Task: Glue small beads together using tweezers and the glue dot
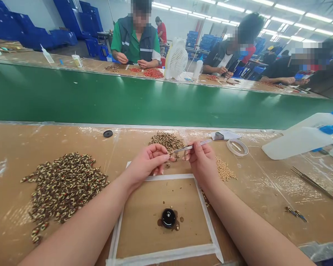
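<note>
My right hand is closed around a pair of metal tweezers, whose tips point left. They reach the fingertips of my left hand, which is pinched; whatever it grips is too small to make out. Behind my hands lies a pile of small brown-and-cream pieces, with a few strays just below the fingers. Between my forearms, a small round black dish stands among brown stains inside a white tape outline. Beige pellets are heaped beside my right hand, partly covered by it.
A large heap of dark, cream and red pieces spreads at left. Rightward are a tape roll, white bottles and spare tweezers. A black lid lies near the green belt. Several people work beyond it.
</note>
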`<state>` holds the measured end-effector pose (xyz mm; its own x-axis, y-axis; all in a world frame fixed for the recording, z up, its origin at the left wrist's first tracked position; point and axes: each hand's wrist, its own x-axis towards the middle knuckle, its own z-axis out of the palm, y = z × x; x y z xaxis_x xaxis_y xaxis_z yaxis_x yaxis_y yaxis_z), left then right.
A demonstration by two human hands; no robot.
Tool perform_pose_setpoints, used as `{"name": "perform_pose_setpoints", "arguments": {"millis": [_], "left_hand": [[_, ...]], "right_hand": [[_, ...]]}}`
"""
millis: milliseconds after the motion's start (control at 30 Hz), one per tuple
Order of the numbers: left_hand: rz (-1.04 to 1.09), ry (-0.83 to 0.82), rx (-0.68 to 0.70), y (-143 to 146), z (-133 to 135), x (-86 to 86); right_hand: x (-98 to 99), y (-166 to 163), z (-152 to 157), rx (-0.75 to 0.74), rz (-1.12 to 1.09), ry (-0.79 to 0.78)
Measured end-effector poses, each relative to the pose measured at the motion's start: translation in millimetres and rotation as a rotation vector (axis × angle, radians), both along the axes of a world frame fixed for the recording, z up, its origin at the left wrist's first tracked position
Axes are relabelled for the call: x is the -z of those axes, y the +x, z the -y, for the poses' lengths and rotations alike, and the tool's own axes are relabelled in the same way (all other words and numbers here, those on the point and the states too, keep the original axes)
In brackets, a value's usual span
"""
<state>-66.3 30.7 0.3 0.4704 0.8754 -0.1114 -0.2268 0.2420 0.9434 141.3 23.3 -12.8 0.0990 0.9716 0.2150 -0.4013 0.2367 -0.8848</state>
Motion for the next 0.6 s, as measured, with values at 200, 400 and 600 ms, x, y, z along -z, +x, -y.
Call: {"name": "perform_pose_setpoints", "arguments": {"millis": [200,400,600], "left_hand": [[-0.001,0.011,0.038,0.0,0.9,0.4],[0.004,0.007,0.045,0.1,1.6,-1.4],[0.02,-0.001,0.044,-0.3,1.6,-0.4]], "right_hand": [[0.7,0.6,-0.7,-0.046,0.004,-0.012],[-0.1,-0.2,0.1,-0.064,0.007,-0.013],[0.5,-1.6,0.9,-0.064,0.016,-0.008]]}}
